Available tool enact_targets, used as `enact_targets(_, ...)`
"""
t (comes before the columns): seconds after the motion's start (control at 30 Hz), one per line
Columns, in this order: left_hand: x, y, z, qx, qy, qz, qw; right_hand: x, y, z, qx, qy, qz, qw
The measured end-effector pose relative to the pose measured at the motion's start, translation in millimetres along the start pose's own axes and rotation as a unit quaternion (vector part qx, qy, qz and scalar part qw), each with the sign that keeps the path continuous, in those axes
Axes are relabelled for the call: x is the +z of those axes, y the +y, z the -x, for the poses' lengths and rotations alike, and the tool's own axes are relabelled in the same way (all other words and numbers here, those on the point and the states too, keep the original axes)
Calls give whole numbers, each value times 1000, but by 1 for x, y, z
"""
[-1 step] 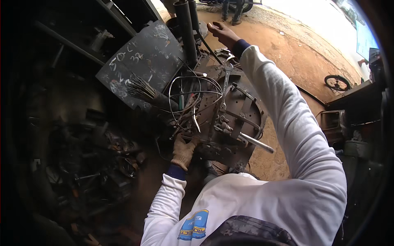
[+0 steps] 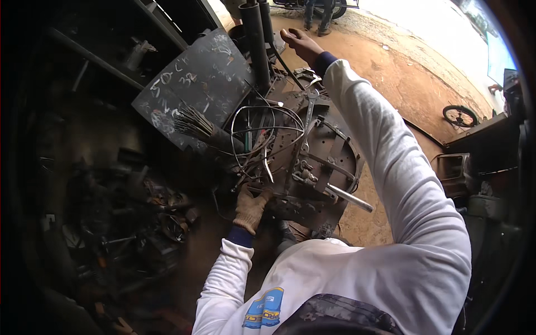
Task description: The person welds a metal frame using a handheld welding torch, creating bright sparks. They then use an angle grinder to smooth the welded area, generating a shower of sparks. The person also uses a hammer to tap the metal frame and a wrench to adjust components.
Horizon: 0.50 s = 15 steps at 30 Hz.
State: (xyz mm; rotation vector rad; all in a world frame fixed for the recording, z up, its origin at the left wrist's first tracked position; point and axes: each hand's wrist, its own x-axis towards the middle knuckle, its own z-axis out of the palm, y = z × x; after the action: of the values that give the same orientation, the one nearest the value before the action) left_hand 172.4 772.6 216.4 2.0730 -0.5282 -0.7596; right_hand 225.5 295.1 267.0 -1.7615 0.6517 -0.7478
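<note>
L hand [image 2: 251, 210]: gloved, at tbl [image 2: 306, 209] edge, grip unclear | R hand [image 2: 304, 47]: arm outstretched, half-curled, hold unclear

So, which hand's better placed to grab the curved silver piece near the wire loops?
Left, probably: the gloved left hand is at the near edge of the worktop, close to the curved silver piece. The right hand stretches forward, well beyond it. Can't tell whether the left grips something.

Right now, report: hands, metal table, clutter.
Beige-gloved left hand at near-left edge of dark, perforated metal table. Bare right hand stretched forward. Thin looped wire cluttering table.
</note>
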Motion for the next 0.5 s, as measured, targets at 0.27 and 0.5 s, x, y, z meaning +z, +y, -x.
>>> enact_targets(0.27,-7,0,9,4,-2,27,1000,36,-23,-45,83,-185,-236,951)
enact_targets(0.5,-4,-11,3,-25,1,31,999,31,-15,-80,53,-217,-250,942)
